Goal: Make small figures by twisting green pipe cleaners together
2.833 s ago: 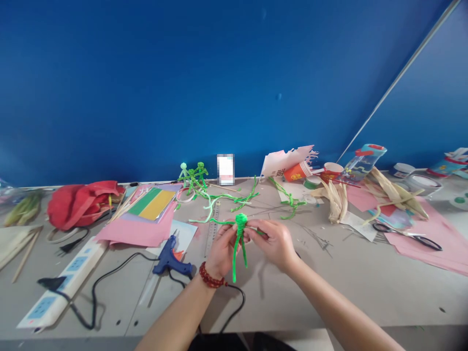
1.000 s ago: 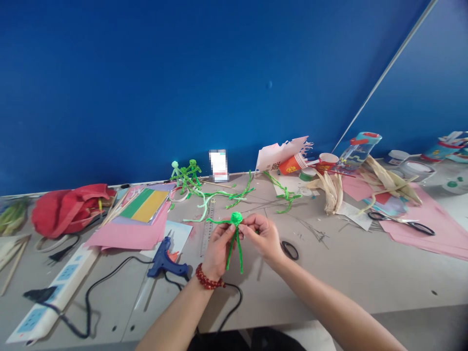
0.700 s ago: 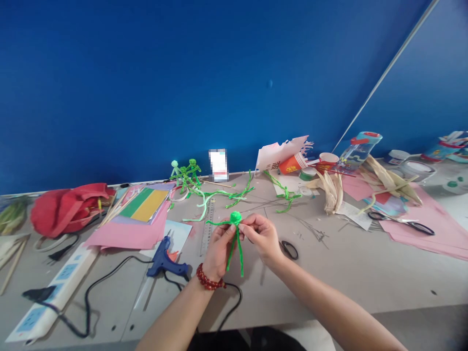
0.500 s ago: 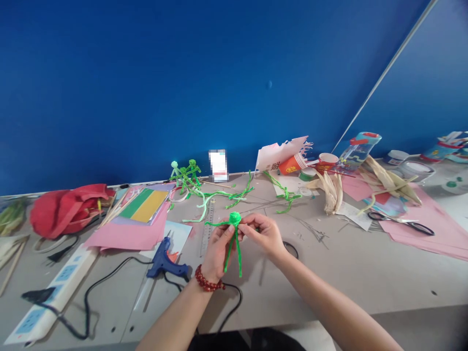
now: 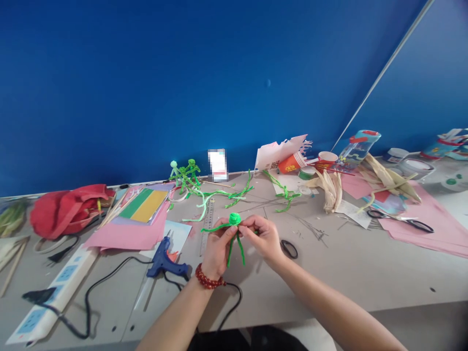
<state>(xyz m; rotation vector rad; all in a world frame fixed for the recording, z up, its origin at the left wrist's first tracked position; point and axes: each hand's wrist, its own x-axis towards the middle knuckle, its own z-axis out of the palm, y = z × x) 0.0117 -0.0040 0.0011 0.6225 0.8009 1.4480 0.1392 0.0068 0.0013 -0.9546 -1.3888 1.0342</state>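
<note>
Figure (image 5: 234, 219), bright green, is held above the worktop (image 5: 329, 287), round head up, two strands hanging below and one reaching out to the left. The left hand (image 5: 218, 248) pinches it just under the head; the right hand (image 5: 263, 238) is closed on its other side, thumb and finger together. Between them they hide the figure's middle, and only a scrap of green shows at the right fingers.

A black loop (image 5: 289, 249) shows past the right wrist, the rest out of sight behind it. The panel (image 5: 218, 165) against the wall is blurred into blocks. Greens (image 5: 13, 218) are cut off by the left edge.

Orange cups (image 5: 289, 164), nested, lie tilted; beside them a red cup (image 5: 326, 160) stands upright, its bottom out of view. The bottle (image 5: 360, 150) leans, contents unclear. A clear tub (image 5: 417, 168) has something pale inside, too hazy to name. Whatever the red bag (image 5: 66, 209) contains cannot be seen.
</note>
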